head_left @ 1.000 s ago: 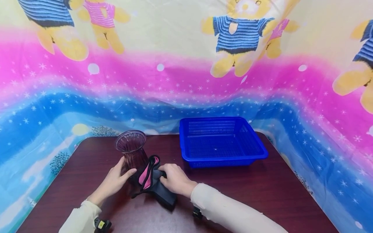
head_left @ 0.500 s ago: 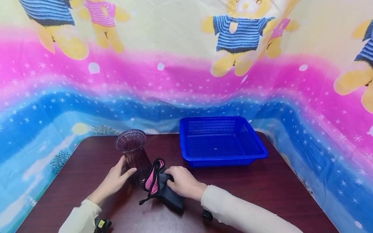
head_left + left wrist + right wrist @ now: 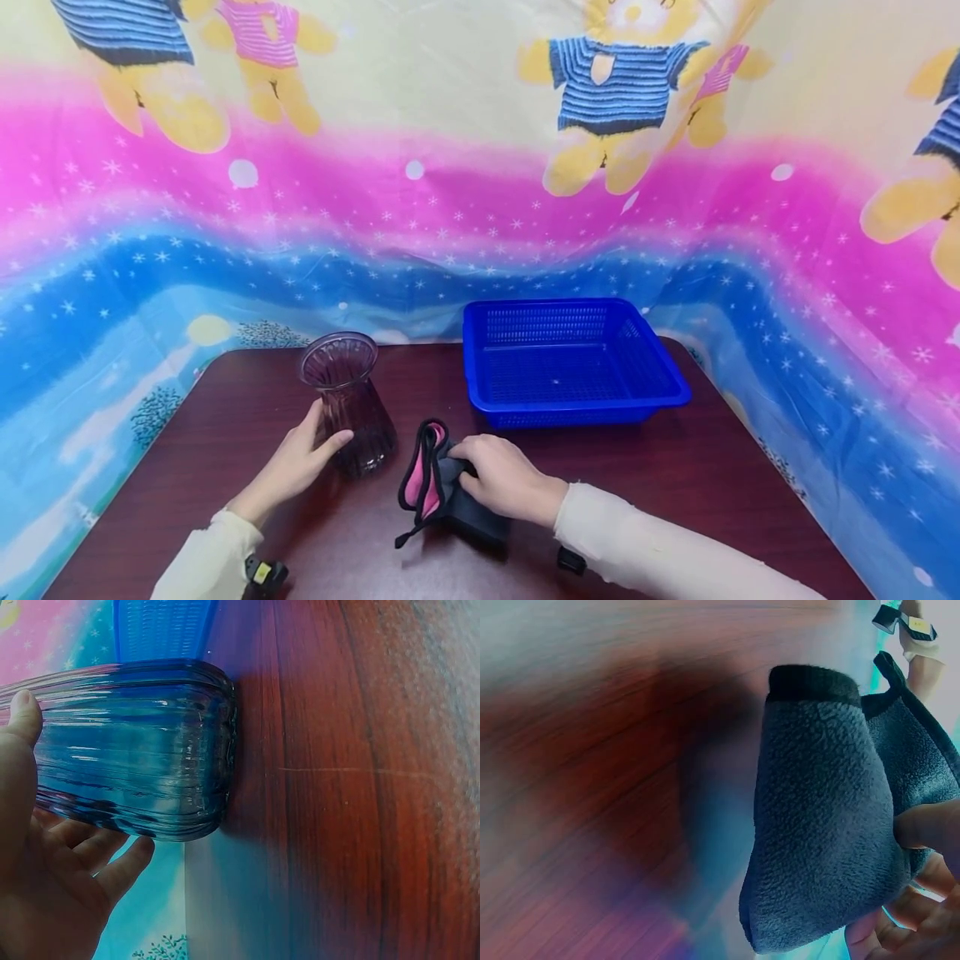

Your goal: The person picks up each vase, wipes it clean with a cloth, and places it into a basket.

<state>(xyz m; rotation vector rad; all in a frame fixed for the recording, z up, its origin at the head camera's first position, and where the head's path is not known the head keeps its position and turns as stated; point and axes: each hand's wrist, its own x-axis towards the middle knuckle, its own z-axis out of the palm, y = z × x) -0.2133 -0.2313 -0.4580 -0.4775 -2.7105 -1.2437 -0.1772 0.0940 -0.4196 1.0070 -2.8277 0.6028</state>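
Note:
A purple-tinted, ribbed glass vase [image 3: 358,429] with a flared rim stands upright at the left of the table. My left hand [image 3: 296,458] holds it at the side, the thumb in front and the fingers behind; the left wrist view shows the thumb and fingers on opposite sides of the glass [image 3: 142,750]. To the right of the vase, my right hand [image 3: 506,477] pinches a folded cleaning cloth [image 3: 427,479], grey and pink with black edging and a small loop. The right wrist view shows the cloth's fuzzy grey side [image 3: 817,810] hanging from the thumb and fingers.
A blue plastic basket [image 3: 577,408] with perforated walls sits at the back right of the dark wooden table [image 3: 675,467]. Behind and beside the table hangs a printed cloth backdrop [image 3: 450,217] with teddy bears.
My right hand has drawn the cloth away from the vase, to the right and slightly nearer the front. The vase's lower part now shows uncovered. My left hand has stayed at the vase.

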